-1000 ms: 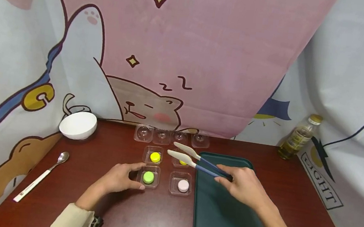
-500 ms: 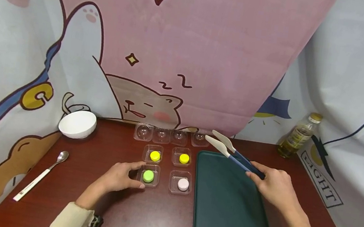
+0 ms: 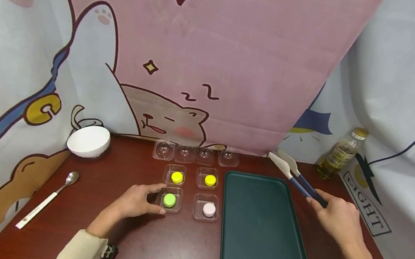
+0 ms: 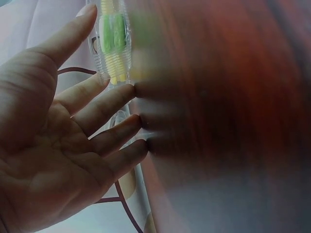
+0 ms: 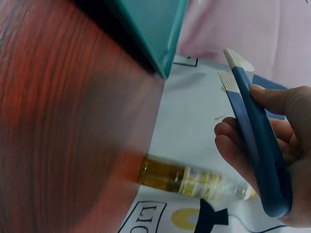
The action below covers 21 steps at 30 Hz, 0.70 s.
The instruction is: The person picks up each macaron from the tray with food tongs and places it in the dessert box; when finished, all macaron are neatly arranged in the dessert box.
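My left hand [image 3: 137, 202] rests on the table with fairly straight fingers. Its thumb and index fingertips touch or nearly touch the left corners of a clear square plastic box [image 3: 178, 210]. Inside that box lies a green macaron [image 3: 169, 200], seen edge-on in the left wrist view. My right hand [image 3: 339, 217] grips blue-handled tongs [image 5: 260, 141] with cream tips, holding them in the air beyond the tray's right side. The tongs' tips stand apart with nothing between them. Other boxes hold a yellow macaron [image 3: 177, 177], another yellow macaron [image 3: 210, 180] and a pale pink macaron [image 3: 209, 209].
A dark green tray [image 3: 262, 234] lies on the right of the table. Behind the boxes stands a row of clear domed lids [image 3: 184, 154]. A white bowl [image 3: 88, 141] and a spoon [image 3: 47, 201] are at left, an oil bottle [image 3: 339, 155] at back right.
My right hand has moved right with the tongs, from above the boxes and tray to the tray's right side. The left hand has stayed at the green macaron's box.
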### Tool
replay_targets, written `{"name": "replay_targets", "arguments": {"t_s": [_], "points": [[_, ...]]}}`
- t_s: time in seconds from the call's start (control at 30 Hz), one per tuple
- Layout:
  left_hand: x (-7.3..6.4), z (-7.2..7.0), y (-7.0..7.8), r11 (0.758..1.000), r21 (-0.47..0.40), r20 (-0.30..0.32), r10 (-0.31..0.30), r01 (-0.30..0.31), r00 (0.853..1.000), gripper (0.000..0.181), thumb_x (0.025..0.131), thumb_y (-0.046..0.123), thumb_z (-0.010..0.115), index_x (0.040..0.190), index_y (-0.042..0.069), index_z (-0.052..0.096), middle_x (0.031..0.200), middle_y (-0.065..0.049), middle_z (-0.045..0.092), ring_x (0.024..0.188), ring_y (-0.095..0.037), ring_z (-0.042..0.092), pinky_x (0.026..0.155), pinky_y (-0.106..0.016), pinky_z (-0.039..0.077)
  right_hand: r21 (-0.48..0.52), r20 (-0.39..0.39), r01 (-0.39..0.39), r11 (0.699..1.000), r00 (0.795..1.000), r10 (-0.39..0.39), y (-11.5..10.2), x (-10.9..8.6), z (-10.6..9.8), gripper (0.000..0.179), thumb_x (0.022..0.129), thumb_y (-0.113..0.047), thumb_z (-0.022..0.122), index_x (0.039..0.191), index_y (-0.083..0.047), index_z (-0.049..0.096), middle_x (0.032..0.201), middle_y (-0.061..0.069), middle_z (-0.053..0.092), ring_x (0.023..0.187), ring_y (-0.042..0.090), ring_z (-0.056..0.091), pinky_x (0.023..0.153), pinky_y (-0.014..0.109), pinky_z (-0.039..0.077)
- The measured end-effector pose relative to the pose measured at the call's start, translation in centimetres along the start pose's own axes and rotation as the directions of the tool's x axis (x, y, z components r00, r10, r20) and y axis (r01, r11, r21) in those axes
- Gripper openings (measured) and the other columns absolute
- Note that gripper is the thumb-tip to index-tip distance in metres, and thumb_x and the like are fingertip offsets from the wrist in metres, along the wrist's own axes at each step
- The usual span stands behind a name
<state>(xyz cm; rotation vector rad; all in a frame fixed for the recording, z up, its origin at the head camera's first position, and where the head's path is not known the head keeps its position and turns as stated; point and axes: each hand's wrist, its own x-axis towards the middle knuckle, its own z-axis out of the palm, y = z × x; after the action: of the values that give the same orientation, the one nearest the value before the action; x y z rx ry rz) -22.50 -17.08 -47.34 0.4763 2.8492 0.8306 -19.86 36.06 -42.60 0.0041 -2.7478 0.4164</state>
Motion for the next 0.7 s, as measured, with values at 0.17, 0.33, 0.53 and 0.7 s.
{"name": "replay_targets", "arguments": {"t_s": [0.17,0.33,0.53,0.7], "points": [[-0.1,0.0,0.0,1.000,0.007,-0.006,0.002,-0.002,1.000,0.082,0.074,0.047,0.088,0.144,0.015,0.059,0.138,-0.010,0.065,0.130,-0.035,0.060,0.108,-0.051,0.049,0.000,0.011,-0.051,0.999,0.999,0.051,1.3,0.1,-0.1,0.045,0.094,-0.029,0.072,0.123,0.006,0.068,0.059,0.010,0.067,0.047,0.017,0.037,0.046,0.032,0.025],[-0.1,0.0,0.0,1.000,0.007,-0.005,0.002,-0.002,1.000,0.082,0.075,0.048,0.087,0.144,0.015,0.059,0.138,-0.010,0.065,0.130,-0.035,0.060,0.108,-0.051,0.049,-0.024,0.039,-0.118,0.993,0.992,0.119,2.3,0.7,-0.1,0.048,0.095,-0.032,0.070,0.123,0.007,0.067,0.070,0.017,0.071,0.051,0.020,0.042,0.048,0.032,0.028],[0.0,0.0,0.0,1.000,-0.004,-0.001,-0.008,0.008,1.000,0.082,0.075,0.047,0.087,0.145,0.015,0.058,0.139,-0.010,0.065,0.132,-0.035,0.058,0.109,-0.051,0.048,-0.039,0.061,-0.175,0.984,0.982,0.177,3.3,1.0,0.4,0.049,0.096,-0.036,0.069,0.121,0.006,0.068,0.081,0.024,0.072,0.057,0.027,0.052,0.049,0.036,0.033],[0.1,0.0,-0.1,1.000,-0.006,0.006,-0.020,0.020,1.000,0.082,0.074,0.048,0.088,0.144,0.015,0.058,0.139,-0.011,0.065,0.132,-0.035,0.058,0.109,-0.052,0.048,-0.026,0.076,-0.234,0.972,0.969,0.235,3.5,1.0,1.1,0.049,0.096,-0.035,0.068,0.123,0.007,0.067,0.097,0.032,0.072,0.067,0.040,0.060,0.055,0.043,0.039]]}}
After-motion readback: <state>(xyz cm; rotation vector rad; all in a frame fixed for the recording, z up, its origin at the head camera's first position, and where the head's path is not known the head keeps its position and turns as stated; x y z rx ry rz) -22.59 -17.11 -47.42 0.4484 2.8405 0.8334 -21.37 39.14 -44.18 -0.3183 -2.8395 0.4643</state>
